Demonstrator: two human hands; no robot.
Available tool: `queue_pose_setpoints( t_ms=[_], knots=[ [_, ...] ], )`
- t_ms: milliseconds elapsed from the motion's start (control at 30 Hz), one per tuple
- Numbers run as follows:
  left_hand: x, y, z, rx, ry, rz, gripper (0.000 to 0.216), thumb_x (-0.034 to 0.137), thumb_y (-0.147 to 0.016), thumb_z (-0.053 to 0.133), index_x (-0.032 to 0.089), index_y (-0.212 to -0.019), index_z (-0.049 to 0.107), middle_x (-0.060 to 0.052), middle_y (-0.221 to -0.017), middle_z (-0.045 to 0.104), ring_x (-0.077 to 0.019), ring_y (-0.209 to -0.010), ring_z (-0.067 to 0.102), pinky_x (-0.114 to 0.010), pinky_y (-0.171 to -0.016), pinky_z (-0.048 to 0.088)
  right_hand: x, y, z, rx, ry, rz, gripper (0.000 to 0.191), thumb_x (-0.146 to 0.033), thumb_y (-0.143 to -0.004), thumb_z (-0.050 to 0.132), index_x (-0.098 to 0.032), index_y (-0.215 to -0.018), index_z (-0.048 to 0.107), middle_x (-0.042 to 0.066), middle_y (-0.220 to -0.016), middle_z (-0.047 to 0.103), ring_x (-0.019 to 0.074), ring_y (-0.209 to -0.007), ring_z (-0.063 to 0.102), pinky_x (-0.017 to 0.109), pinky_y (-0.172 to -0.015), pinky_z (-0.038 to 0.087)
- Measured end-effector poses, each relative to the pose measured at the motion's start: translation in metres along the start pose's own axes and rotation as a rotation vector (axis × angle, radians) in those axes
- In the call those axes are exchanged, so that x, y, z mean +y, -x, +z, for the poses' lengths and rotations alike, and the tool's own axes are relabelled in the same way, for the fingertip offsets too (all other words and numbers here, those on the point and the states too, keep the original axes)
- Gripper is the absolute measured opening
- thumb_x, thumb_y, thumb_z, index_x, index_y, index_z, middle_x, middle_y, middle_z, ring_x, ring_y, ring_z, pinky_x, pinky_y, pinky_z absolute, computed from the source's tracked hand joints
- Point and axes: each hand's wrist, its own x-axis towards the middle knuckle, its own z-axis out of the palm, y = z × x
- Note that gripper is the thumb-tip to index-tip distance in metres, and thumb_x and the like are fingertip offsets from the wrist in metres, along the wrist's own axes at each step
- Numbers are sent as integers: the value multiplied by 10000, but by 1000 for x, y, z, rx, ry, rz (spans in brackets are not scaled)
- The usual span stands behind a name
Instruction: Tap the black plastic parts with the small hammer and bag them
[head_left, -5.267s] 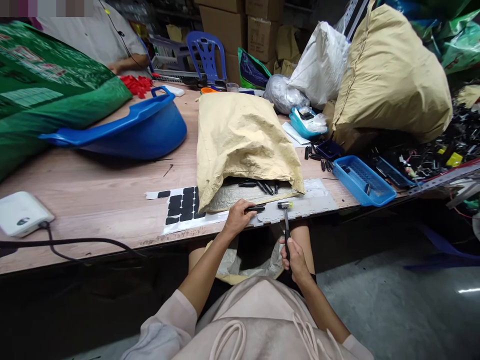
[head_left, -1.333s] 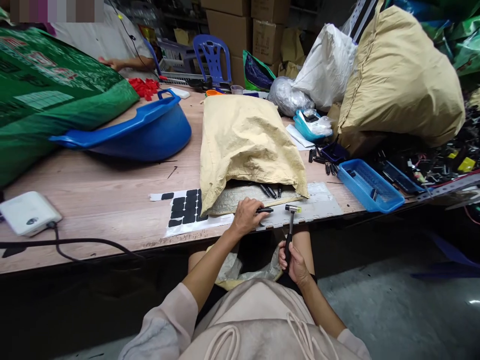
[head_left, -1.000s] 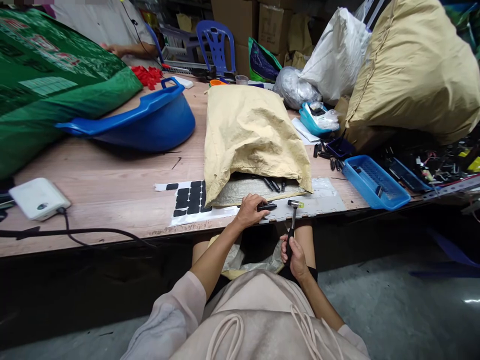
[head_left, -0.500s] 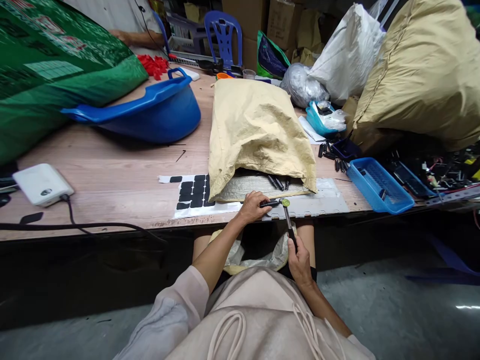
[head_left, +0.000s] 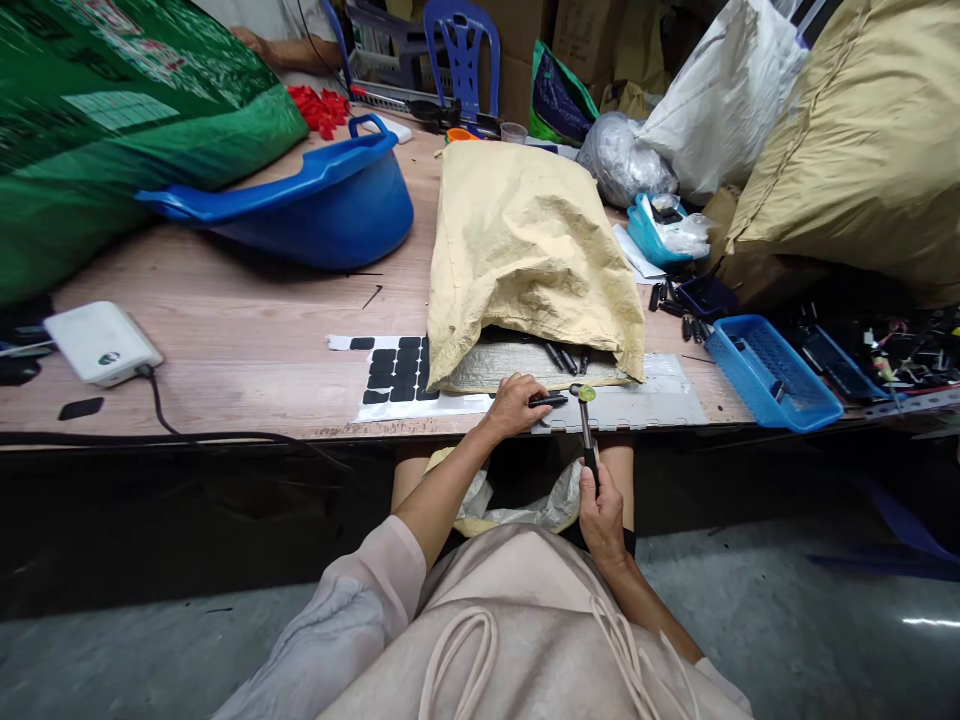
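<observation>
Left grip (head_left: 517,404) pinches a black piece (head_left: 553,400), right grip (head_left: 602,508) a hammer (head_left: 586,424), a bulky sack (head_left: 525,225) just beyond.

"How's the light on the table (head_left: 247,330)?"

"Fairly bright and pale, seemingly from above; the blue basin (head_left: 300,205) throws a soft shadow beneath it."

"And farther off?"

"Dim. The boxes (head_left: 592,40) at the back sink into gloom, and under the tabletop it's nearly black."

"Any glare?"

"A white streak on the floor (head_left: 720,620) at the right, shiny patches on the green bag (head_left: 187,130), a faint sheen on the hammer (head_left: 586,425)."

"Sharp?"

"Mostly, in the middle. Toward the edges it softens, and the wide view stretches the big sack (head_left: 862,150) at the right."
</observation>
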Motion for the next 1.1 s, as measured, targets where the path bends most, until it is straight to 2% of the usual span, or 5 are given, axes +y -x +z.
queue_pose_setpoints(
  t_ms=[333, 433, 567, 833, 1100],
  knots=[
    [0, 1, 1, 22, -4, 2, 109, 293, -859, 752, 242, -955, 761, -38, -913, 694, -241, -968, 585, -407, -932, 424, 1, 4, 7, -119, -56, 72, 430, -529, -1002, 554, -200, -1220, 725, 108, -1082, 771, 253, -937, 712, 334, -778, 554],
    [0, 0, 1, 21, 8, 3, 122, 336, -917, 695, 236, -960, 751, -44, -929, 698, -243, -982, 584, -410, -939, 420, 2, 1, 9, -116, -296, 187, 440, -570, -981, 584, -205, -1188, 720, 60, -880, 717, 198, -715, 647, 288, -583, 508],
    [1, 0, -2, 23, 29, -16, 343, 355, -1057, 442, 217, -876, 699, -49, -906, 683, -228, -952, 580, -402, -919, 417, 6, -8, 8, -161, -680, 439, 488, -649, -903, 665, -211, -1119, 677, -57, -651, 516, 90, -422, 368, 222, -370, 291],
    [0, 2, -8, 22, 94, -19, 454, 352, -1095, 293, 228, -832, 641, -33, -850, 659, -205, -906, 579, -371, -921, 431, 39, -26, -6, -531, -1094, 581, 428, -571, -825, 793, -217, -1013, 642, -62, -666, 465, 86, -481, 369, 200, -421, 304],
    [2, 4, -11, 11, 77, -28, 472, 334, -1091, 284, 228, -794, 635, -34, -856, 682, -207, -910, 590, -377, -911, 442, 59, -31, -4, -668, -1221, 576, 375, -550, -885, 750, -238, -1058, 634, -83, -641, 389, 80, -456, 281, 182, -411, 266]
  ],
)
